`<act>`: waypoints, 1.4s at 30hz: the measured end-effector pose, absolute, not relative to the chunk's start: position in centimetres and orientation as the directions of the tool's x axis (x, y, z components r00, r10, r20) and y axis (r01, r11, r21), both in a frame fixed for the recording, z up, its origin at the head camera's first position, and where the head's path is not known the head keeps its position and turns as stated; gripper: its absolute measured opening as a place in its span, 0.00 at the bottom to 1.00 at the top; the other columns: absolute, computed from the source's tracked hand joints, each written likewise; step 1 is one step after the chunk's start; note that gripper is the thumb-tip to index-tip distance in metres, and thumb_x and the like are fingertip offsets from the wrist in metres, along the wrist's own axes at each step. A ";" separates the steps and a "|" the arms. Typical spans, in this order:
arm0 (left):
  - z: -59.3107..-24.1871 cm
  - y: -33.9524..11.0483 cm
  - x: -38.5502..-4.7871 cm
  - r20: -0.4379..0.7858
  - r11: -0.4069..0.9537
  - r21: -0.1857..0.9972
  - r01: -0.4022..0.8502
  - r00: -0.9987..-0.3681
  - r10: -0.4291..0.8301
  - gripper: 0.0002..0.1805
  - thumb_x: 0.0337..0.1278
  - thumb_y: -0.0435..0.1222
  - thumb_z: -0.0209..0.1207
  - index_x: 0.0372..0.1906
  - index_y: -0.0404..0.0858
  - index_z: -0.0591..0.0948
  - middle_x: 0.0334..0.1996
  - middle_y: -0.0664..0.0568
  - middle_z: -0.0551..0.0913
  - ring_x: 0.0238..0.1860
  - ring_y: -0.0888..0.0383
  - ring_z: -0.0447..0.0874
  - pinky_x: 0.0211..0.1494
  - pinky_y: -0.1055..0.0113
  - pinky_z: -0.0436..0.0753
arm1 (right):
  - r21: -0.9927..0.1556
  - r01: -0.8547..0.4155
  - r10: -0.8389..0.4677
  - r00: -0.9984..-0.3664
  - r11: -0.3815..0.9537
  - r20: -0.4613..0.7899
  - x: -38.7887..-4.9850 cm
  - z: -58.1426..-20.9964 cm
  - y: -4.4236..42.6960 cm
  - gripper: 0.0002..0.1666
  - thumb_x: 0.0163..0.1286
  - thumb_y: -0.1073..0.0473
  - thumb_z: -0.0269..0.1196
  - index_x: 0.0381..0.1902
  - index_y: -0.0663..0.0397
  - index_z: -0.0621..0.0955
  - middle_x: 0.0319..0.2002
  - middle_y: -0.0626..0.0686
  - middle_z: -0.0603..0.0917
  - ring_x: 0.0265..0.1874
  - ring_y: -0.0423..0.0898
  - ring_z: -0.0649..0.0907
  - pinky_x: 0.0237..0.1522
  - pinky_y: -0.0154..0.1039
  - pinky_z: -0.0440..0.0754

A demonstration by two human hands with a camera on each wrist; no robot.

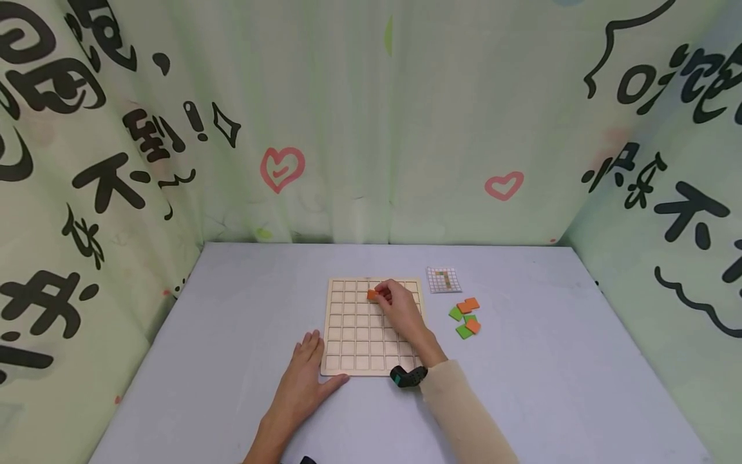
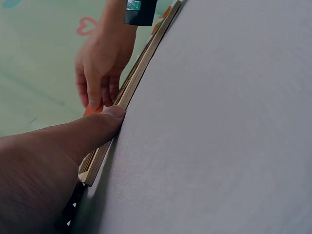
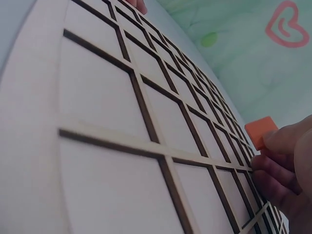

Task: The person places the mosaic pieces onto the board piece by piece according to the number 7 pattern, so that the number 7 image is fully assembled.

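A wooden grid board [image 1: 355, 372] lies flat on the table. My right hand [image 1: 402, 314] pinches an orange square tile [image 1: 371, 294] between thumb and fingers over the board's far rows; in the right wrist view the orange tile [image 3: 260, 131] is tilted, held by my right hand [image 3: 287, 161]. My left hand [image 1: 301, 383] rests with fingers straight at the board's near left corner. In the left wrist view, the thumb of my left hand [image 2: 53, 156] touches the board's edge [image 2: 141, 73], and beyond it my right hand [image 2: 103, 63] holds the orange tile [image 2: 91, 111].
Right of the board lie several loose tiles, orange [image 1: 472, 303] and green [image 1: 464, 332], some overlapping. A small card with a printed coloured grid pattern [image 1: 443, 280] lies at the board's upper right. A curtain [image 1: 359, 129] with hearts and lettering surrounds the white table [image 1: 551, 386].
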State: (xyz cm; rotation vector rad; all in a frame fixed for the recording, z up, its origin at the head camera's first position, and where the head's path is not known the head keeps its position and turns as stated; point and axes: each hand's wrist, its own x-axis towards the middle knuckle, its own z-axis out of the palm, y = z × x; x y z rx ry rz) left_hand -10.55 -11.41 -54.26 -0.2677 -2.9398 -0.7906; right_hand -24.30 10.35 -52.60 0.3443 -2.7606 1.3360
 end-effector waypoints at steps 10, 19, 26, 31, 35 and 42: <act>-54.2 -11.3 -10.5 0.124 0.853 0.488 0.186 -0.982 0.143 0.50 0.53 0.58 0.68 0.70 0.26 0.69 0.73 0.33 0.67 0.77 0.40 0.59 0.80 0.46 0.62 | -0.746 -0.242 -0.190 -0.969 0.620 0.157 -24.4 -52.6 9.6 0.09 0.74 0.59 0.62 0.49 0.55 0.80 0.40 0.52 0.84 0.35 0.43 0.80 0.39 0.37 0.82; -54.3 -11.2 -10.5 0.115 0.853 0.489 0.182 -0.983 0.143 0.50 0.53 0.58 0.68 0.70 0.26 0.69 0.73 0.33 0.67 0.77 0.40 0.59 0.80 0.45 0.62 | -0.707 -0.253 -0.201 -0.967 0.660 0.158 -24.6 -52.9 9.3 0.10 0.73 0.59 0.62 0.49 0.55 0.81 0.38 0.52 0.84 0.31 0.41 0.77 0.34 0.33 0.78; -54.3 -11.2 -10.6 0.122 0.860 0.476 0.186 -0.982 0.145 0.50 0.53 0.59 0.68 0.70 0.26 0.69 0.73 0.33 0.66 0.77 0.40 0.59 0.80 0.46 0.62 | -0.682 -0.276 -0.212 -0.961 0.677 0.178 -25.0 -53.1 9.1 0.11 0.74 0.59 0.62 0.50 0.56 0.81 0.40 0.53 0.85 0.33 0.42 0.78 0.36 0.36 0.80; -54.2 -11.3 -10.5 0.126 0.861 0.472 0.188 -0.981 0.146 0.50 0.53 0.58 0.68 0.69 0.25 0.69 0.73 0.32 0.66 0.77 0.39 0.60 0.80 0.46 0.62 | -0.658 -0.287 -0.229 -0.958 0.696 0.175 -25.1 -53.1 8.8 0.11 0.74 0.58 0.61 0.50 0.56 0.81 0.40 0.52 0.84 0.33 0.42 0.78 0.36 0.37 0.80; -54.2 -11.4 -10.4 0.125 0.863 0.470 0.187 -0.982 0.144 0.50 0.53 0.58 0.68 0.69 0.25 0.69 0.73 0.32 0.67 0.77 0.39 0.60 0.80 0.46 0.63 | -0.636 -0.300 -0.246 -0.953 0.711 0.174 -25.1 -53.0 8.6 0.12 0.74 0.58 0.61 0.50 0.57 0.82 0.38 0.52 0.83 0.32 0.42 0.78 0.35 0.36 0.79; -54.3 -11.4 -10.5 0.130 0.854 0.484 0.191 -0.981 0.146 0.50 0.53 0.58 0.68 0.69 0.25 0.69 0.73 0.32 0.66 0.77 0.39 0.60 0.80 0.46 0.62 | -0.598 -0.320 -0.280 -0.946 0.735 0.162 -25.3 -52.7 8.6 0.12 0.74 0.58 0.61 0.50 0.56 0.83 0.36 0.52 0.82 0.32 0.42 0.77 0.34 0.37 0.77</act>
